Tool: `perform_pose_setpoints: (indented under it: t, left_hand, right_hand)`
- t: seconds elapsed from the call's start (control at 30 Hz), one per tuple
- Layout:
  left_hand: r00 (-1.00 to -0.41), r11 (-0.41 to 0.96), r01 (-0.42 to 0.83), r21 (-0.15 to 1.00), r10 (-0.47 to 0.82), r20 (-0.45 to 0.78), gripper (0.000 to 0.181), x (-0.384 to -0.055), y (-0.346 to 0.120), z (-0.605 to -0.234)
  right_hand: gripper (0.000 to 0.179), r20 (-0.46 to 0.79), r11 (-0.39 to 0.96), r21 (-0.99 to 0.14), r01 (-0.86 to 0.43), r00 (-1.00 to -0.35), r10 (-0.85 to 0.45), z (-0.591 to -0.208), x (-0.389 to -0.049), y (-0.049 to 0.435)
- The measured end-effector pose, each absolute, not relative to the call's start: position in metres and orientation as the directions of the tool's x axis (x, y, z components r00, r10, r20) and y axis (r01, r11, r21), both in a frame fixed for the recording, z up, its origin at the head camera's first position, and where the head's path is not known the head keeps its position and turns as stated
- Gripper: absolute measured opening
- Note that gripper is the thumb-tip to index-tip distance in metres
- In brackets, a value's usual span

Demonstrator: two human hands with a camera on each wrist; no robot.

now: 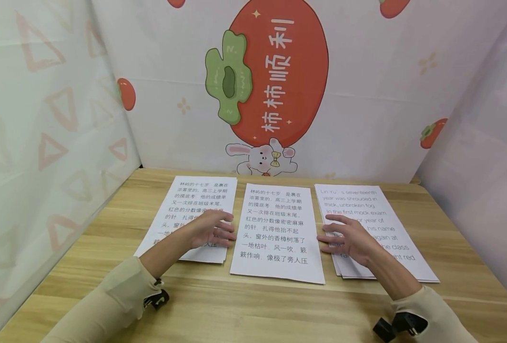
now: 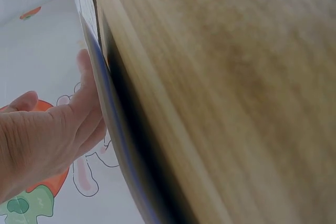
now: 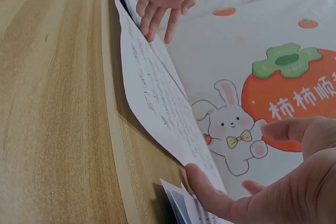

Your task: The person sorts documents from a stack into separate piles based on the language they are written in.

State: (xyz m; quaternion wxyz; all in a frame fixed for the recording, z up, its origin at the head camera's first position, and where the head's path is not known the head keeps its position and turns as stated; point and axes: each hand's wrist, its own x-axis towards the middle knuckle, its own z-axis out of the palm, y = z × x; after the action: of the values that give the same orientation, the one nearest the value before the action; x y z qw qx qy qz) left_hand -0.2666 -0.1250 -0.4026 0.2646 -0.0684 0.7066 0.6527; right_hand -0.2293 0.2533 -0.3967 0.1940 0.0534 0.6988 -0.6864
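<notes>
Three lots of printed paper lie side by side on the wooden table. My left hand (image 1: pixel 212 231) is over the right edge of the left stack (image 1: pixel 197 195), its fingers loosely spread toward the middle sheet. The middle sheet (image 1: pixel 275 228), with Chinese print, lies between my two hands. My right hand (image 1: pixel 349 240) is over the left part of the right stack (image 1: pixel 390 228), which bears English print. In the right wrist view, the fingers (image 3: pixel 207 187) of that hand appear close to the middle sheet's edge; contact is hard to tell. Neither hand holds anything.
The wooden table (image 1: pixel 219 305) extends in front of the papers. Behind stands a white backdrop (image 1: pixel 365 95) printed with a red persimmon and a rabbit. White cloth walls (image 1: pixel 43 119) close off both sides. Small black devices (image 1: pixel 157 299) are strapped to the wrists.
</notes>
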Motion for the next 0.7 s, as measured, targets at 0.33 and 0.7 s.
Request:
perform_pose_setpoints:
  t: [0.33, 0.7]
  left_hand:
    - [-0.855, 0.118, -0.439, 0.891, 0.249, -0.454, 0.044, -0.2675, -0.1248, -0.4038]
    - [-0.859, 0.093, -0.434, 0.896, 0.257, -0.443, 0.037, -0.2685, -0.1208, -0.4059]
  right_hand:
    - [0.067, -0.342, 0.001, -0.937, 0.349, -0.918, -0.201, -0.3969, -0.2309, 0.2548]
    - [0.069, -0.333, -0.035, -0.936, 0.350, -0.915, -0.229, -0.4000, -0.2313, 0.2563]
